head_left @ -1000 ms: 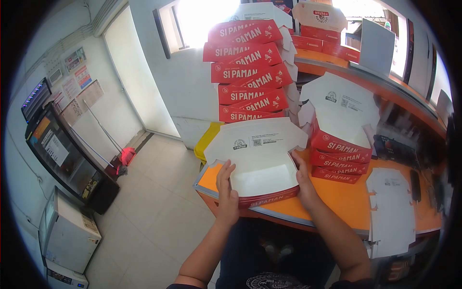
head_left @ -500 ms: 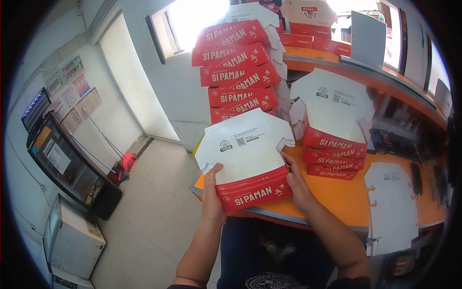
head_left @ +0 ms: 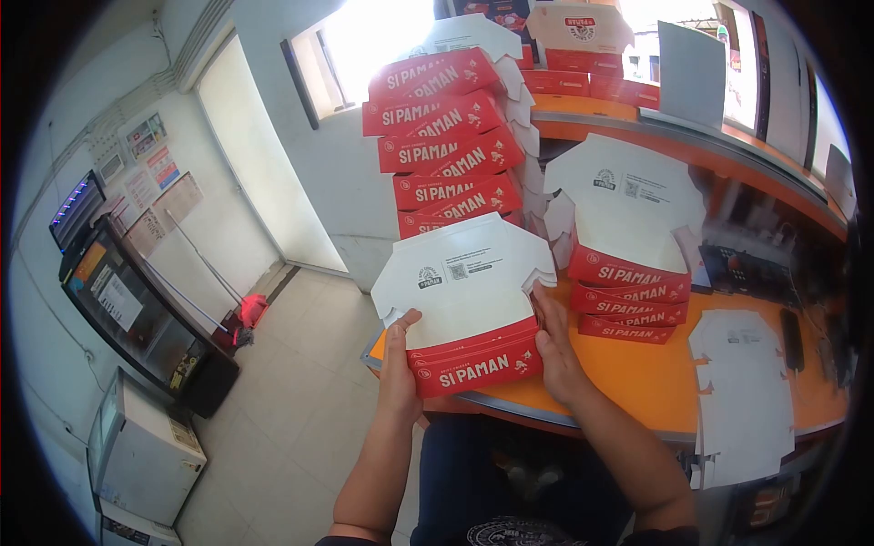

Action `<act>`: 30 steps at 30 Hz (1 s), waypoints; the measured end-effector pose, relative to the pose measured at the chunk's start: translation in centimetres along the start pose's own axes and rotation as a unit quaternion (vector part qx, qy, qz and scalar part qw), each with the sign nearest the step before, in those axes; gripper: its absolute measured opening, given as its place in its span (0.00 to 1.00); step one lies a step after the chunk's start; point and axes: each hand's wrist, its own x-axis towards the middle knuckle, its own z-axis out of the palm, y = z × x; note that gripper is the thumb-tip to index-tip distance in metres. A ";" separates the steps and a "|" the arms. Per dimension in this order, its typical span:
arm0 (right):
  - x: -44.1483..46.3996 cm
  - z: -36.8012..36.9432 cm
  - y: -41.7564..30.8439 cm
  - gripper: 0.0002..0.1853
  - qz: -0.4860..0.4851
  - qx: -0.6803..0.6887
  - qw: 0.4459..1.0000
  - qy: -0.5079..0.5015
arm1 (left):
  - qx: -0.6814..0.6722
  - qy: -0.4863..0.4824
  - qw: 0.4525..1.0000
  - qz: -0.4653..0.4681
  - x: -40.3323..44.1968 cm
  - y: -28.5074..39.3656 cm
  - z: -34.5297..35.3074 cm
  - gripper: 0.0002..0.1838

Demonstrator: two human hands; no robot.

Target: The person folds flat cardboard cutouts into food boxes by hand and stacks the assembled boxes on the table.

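Between my two hands is a small nested stack of red and white cardboard food boxes, lids raised and tilted back, "SI PAMAN" printed on the front. My left hand grips the left side, thumb over the upper edge. My right hand clasps the opposite side, fingers up along the flaps. Some fingers are hidden under or behind the cardboard. Just beyond it rises a tall stack of similar boxes. A shorter box stack with an open lid sits on the orange table, right of my right hand.
Flat unfolded box blanks lie at the right of the orange table, partly over its front edge. A black phone-like object and dark electronics are near them. More boxes stand on the raised shelf. A display fridge stands left.
The view has shifted slightly, so the background sits a little differently. Both hands keep hold of the nested boxes, in nearly the same place.
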 end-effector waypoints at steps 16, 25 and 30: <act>0.0 0.4 0.5 0.24 -0.013 0.030 0.999 0.017 | -0.007 -0.010 1.000 -0.016 0.7 -0.9 -0.6 0.31; 0.0 0.2 0.9 0.35 0.037 0.048 0.998 -0.002 | -0.026 -0.051 0.997 0.055 -0.1 -3.3 -1.1 0.35; 0.0 0.1 0.7 0.38 0.075 0.063 0.995 -0.006 | -0.025 -0.055 0.995 0.084 -0.1 -4.0 -0.8 0.35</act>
